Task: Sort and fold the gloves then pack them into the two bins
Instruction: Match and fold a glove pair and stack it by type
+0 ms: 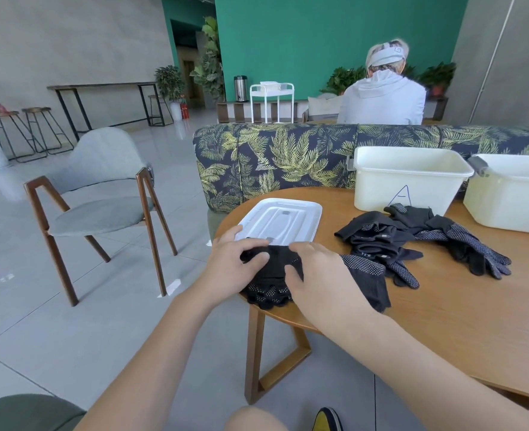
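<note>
A black dotted glove [272,275] lies at the near left edge of the round wooden table [443,321]. My left hand [235,265] presses on its left part with the fingers spread over the fabric. My right hand [316,278] lies flat on its right part, and the cuff [369,281] sticks out to the right. A loose pile of black gloves [412,237] sits in the middle of the table. Behind the pile stand two white bins, one marked A [409,178] and one marked B [512,197].
A white bin lid [285,217] lies flat on the table just beyond my hands. A leaf-patterned sofa back [288,157] runs behind the table, with a person seated beyond it facing away. A grey chair [101,200] stands on the floor to the left.
</note>
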The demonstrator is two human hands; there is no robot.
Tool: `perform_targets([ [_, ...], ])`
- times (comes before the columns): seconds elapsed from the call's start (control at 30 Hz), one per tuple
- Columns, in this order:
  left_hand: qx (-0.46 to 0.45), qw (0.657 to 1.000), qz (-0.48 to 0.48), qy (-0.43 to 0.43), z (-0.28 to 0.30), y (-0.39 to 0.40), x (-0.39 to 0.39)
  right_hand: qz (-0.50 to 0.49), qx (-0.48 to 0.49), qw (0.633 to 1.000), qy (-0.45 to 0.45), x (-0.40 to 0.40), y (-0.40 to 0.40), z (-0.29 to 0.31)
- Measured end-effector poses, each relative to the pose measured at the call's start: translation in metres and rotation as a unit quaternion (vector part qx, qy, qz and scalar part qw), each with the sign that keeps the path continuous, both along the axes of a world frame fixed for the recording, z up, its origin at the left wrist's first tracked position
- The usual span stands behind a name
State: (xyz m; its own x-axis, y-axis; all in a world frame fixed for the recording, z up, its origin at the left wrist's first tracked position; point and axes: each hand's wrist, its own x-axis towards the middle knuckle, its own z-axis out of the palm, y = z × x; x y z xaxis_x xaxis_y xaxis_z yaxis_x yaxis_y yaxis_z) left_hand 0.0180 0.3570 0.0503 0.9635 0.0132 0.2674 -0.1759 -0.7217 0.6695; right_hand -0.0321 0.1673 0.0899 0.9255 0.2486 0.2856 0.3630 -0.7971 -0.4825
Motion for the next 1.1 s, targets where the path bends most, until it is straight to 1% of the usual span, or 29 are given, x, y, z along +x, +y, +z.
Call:
perform_targets([
  [0.07,-0.013,0.999,0.007,-0.035,-0.001,0.001,-0.003,0.010,-0.021,0.999,-0.032,0.007,0.002,-0.002],
  [0.17,-0.024,0.999,-0.017,-0.039,-0.007,-0.001,-0.002,0.018,-0.170,0.984,-0.047,0.036,0.000,-0.011],
  [0.23,-0.025,0.999,-0.028,-0.029,-0.015,-0.001,0.002,0.037,-0.258,0.965,-0.028,0.052,-0.003,-0.015],
  [0.27,-0.026,0.999,-0.031,-0.021,-0.019,0.000,0.004,0.048,-0.284,0.958,-0.017,0.057,-0.004,-0.018],
  [0.33,-0.032,0.999,-0.031,-0.005,-0.029,0.002,0.006,0.058,-0.308,0.950,0.008,0.061,-0.004,-0.023],
  [0.43,-0.038,0.999,-0.034,0.006,-0.040,0.003,0.006,0.055,-0.319,0.946,0.023,0.063,-0.003,-0.030],
  [0.53,-0.041,0.998,-0.035,0.011,-0.040,0.002,0.006,0.051,-0.319,0.946,0.028,0.064,-0.003,-0.032],
  [0.63,-0.029,0.999,-0.029,-0.019,-0.032,-0.001,0.004,0.051,-0.307,0.950,0.009,0.062,-0.008,-0.023],
  [0.77,-0.008,0.993,0.035,-0.108,-0.014,-0.017,-0.004,0.038,-0.227,0.972,-0.046,0.053,-0.032,-0.009],
  [0.87,-0.005,0.988,0.053,-0.142,0.001,-0.043,-0.013,0.015,-0.163,0.984,-0.069,0.043,-0.068,-0.003],
  [0.93,-0.007,0.987,0.040,-0.155,0.014,-0.071,-0.022,-0.008,-0.126,0.990,-0.065,0.036,-0.098,-0.002],
  [1.0,-0.016,0.987,0.006,-0.160,0.026,-0.103,-0.030,-0.037,-0.100,0.993,-0.050,0.031,-0.129,-0.005],
  [1.1,-0.026,0.988,-0.050,-0.143,0.032,-0.154,-0.033,-0.078,-0.094,0.992,-0.016,0.027,-0.176,-0.017],
])
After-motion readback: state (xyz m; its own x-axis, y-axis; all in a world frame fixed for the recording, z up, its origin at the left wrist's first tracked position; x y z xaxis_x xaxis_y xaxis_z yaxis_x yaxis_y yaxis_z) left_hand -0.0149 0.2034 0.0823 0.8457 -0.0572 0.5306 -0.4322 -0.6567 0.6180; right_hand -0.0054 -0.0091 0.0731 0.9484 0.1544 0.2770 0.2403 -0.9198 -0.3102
